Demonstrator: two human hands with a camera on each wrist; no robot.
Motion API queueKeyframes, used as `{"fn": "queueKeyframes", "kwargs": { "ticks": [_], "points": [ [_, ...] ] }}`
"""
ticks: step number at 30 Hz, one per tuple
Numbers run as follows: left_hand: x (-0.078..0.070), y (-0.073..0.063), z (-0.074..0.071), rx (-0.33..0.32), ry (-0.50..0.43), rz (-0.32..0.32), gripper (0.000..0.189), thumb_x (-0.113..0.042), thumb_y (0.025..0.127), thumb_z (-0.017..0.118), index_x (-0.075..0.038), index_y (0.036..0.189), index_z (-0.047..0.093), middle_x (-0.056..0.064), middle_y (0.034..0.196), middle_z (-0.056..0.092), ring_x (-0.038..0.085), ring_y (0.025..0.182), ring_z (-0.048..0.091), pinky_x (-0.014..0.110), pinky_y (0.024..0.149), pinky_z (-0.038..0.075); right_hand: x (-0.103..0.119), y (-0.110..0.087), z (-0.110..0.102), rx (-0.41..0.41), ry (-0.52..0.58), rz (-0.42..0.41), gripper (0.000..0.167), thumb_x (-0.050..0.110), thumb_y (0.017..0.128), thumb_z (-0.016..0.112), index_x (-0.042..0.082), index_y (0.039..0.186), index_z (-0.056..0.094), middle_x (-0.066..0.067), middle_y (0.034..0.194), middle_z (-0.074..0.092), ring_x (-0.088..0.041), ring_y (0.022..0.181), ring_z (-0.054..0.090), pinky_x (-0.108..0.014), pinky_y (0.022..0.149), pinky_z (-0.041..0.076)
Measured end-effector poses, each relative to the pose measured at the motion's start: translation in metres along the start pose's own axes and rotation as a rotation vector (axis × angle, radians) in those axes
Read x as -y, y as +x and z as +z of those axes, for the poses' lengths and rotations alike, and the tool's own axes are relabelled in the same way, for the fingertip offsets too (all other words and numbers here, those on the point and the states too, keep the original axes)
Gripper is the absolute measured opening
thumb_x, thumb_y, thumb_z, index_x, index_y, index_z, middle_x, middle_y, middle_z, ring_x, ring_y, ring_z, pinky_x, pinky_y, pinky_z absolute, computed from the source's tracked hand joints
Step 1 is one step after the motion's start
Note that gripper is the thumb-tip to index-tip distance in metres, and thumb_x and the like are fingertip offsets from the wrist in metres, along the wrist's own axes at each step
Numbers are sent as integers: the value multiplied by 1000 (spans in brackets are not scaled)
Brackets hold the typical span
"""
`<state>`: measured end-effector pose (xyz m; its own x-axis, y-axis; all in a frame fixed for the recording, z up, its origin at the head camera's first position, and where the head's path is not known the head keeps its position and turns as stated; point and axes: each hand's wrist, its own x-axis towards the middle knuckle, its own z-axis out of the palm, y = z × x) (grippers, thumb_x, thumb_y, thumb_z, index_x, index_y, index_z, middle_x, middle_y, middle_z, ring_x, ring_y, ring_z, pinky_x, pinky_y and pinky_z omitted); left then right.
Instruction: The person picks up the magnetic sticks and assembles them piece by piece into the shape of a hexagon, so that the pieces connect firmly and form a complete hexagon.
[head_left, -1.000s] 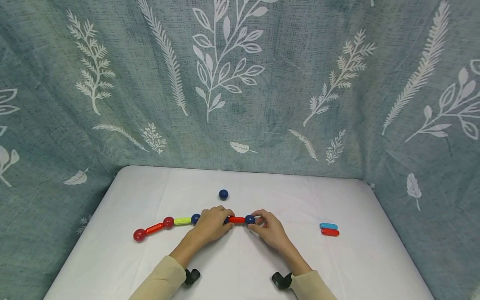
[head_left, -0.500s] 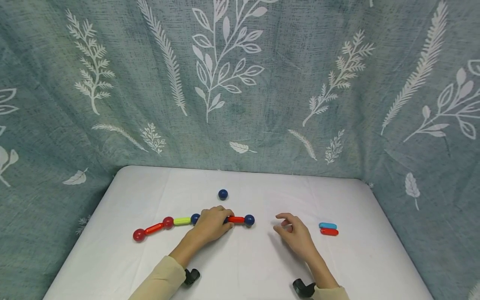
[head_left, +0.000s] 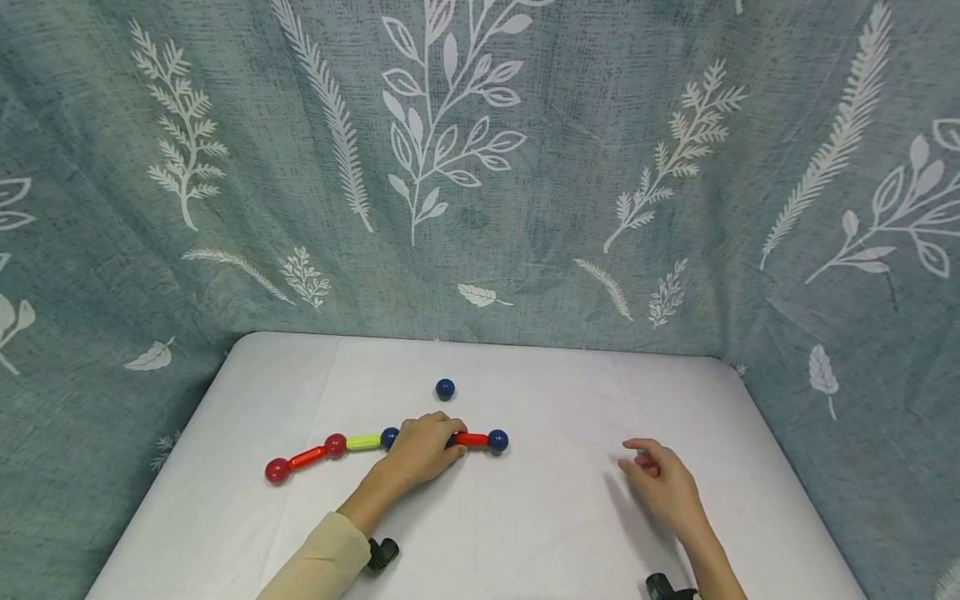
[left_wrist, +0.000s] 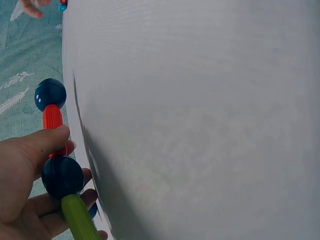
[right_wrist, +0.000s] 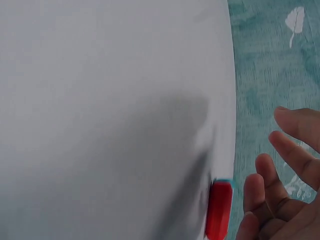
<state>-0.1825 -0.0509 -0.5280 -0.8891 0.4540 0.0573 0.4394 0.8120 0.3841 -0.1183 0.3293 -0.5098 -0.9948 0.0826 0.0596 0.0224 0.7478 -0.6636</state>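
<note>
My left hand [head_left: 426, 448] grips a chain of balls and rods, its thumb and fingers around a red rod [head_left: 472, 440]. At that rod's far end is a dark blue ball [left_wrist: 50, 94]; a second dark blue ball [left_wrist: 62, 176] lies in the palm, joined to a green rod [left_wrist: 79, 217]. Leftward the chain runs on through a yellow-green rod [head_left: 363, 442], another red rod [head_left: 307, 458] and red balls [head_left: 277, 471]. My right hand [head_left: 663, 483], fingers parted and holding nothing, hovers by a loose red rod [right_wrist: 219, 210]; a blue rod [right_wrist: 224, 180] peeks out behind it.
A single dark blue ball [head_left: 446, 389] lies behind the chain on the white tabletop [head_left: 555, 517]. Patterned green cloth [head_left: 525, 283] hangs around the back and sides. A small black device [head_left: 384, 553] is at the left wrist.
My right hand has let go of the chain's end ball and moved right, over to the loose blue and red rods. The left hand has stayed in place on the chain.
</note>
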Motion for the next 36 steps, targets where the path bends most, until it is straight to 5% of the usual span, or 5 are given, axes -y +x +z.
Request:
{"fn": "queueKeyframes", "kwargs": {
  "ticks": [9, 19, 36],
  "points": [
    [0, 0, 2, -6, 4, -3, 29, -35, 94, 71, -18, 117, 71, 2, 108, 67, 22, 100, 62, 49, 85, 48, -24, -2, -18, -26, -11, 100, 37, 33, 97, 68, 9, 126, 65, -9, 102, 63, -18, 82, 57, -30, 67, 44],
    [1, -1, 2, 1, -3, -6, 29, -35, 94, 71, -18, 117, 71, 3, 111, 66, 23, 103, 62, 50, 86, 47, -51, 4, -25, -44, -112, 139, 33, 18, 93, 70, 2, 121, 67, -24, 104, 59, -37, 93, 55, -39, 67, 42],
    [0, -2, 0, -7, 6, 2, 29, -35, 94, 71, -18, 117, 71, 2, 109, 67, 22, 101, 63, 48, 83, 48, -55, 6, -23, 14, -143, 166, 34, 17, 90, 73, 0, 120, 67, -24, 101, 61, -33, 85, 54, -35, 62, 39]
  ]
}}
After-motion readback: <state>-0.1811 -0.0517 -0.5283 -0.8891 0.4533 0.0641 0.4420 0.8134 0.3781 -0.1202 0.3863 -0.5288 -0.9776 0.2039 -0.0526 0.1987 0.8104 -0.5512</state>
